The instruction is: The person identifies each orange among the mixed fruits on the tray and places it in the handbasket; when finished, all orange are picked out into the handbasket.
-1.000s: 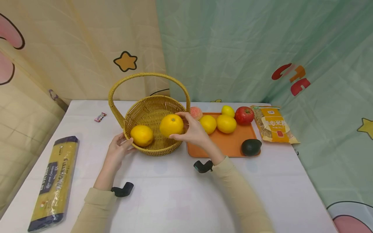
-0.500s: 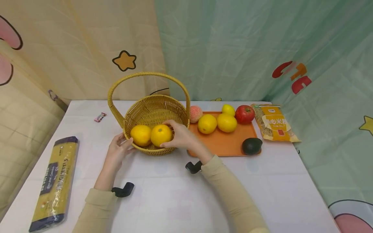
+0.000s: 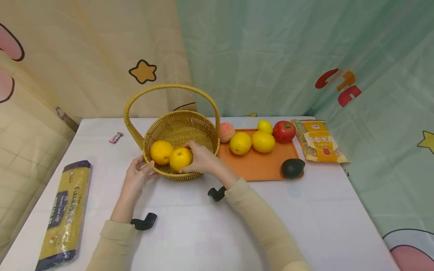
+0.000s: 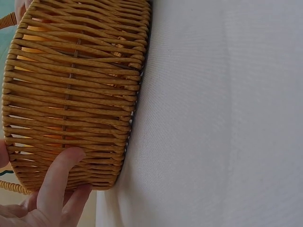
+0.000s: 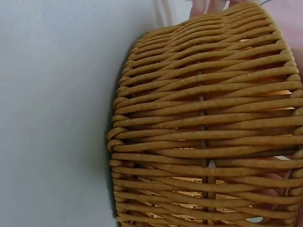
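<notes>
Spaghetti pack (image 3: 66, 214): is lying on the counter (image 3: 190, 233)
Left hand (image 3: 135, 180): is pinching the basket (image 3: 186, 119) by its rim (basket is standing upright)
Left yellow fruit (image 3: 161, 152): is resting inside
Right yellow fruit (image 3: 180, 160): is sitting inside, just beside it
Right hand (image 3: 203, 158): is gripping that second fruit between thumb and fingers
Orange tray (image 3: 257, 165): is carrying more fruit (image 3: 240, 143)
</notes>
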Available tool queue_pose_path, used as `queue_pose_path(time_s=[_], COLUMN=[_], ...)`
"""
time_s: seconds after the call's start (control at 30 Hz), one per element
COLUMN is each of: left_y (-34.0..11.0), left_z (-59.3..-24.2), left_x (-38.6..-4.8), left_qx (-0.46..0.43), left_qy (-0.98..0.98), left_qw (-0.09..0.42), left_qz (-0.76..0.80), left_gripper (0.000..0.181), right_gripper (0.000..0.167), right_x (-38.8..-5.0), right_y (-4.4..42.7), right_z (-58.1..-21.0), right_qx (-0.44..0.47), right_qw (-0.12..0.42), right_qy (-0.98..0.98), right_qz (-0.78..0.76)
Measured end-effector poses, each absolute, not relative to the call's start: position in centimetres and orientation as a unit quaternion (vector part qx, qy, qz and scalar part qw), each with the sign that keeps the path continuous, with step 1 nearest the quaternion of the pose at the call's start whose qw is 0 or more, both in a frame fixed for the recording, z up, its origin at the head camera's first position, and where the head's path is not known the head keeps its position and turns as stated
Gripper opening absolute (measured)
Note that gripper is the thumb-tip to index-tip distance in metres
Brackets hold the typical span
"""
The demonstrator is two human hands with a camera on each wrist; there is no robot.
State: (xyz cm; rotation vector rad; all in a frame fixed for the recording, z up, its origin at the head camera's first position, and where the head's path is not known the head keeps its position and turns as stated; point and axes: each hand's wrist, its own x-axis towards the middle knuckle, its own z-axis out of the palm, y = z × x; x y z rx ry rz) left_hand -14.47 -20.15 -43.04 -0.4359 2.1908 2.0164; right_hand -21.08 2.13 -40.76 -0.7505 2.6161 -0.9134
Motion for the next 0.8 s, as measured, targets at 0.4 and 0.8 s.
queue_pose_path(time_s=[0.4, 0.8], left_y=[-20.1, -20.2], left_z=[-43.3, -43.3], left_x=[-14.5, -14.5], left_qx=[-0.148, -0.144], left_qy=[0.728, 0.729], left_qw=[0.064, 0.064], left_qz=[0.667, 0.666], left_gripper=[0.069, 0.069], right_gripper=[0.076, 0.075], right_x=[-21.0, -20.9], right_y=[0.5, 1.3], right_z=[-41.0, -40.4], right_qx=[-0.250, -0.270], right_qw=[0.130, 0.149], right_qy=[0.916, 0.904], right_qz=[-0.286, -0.296])
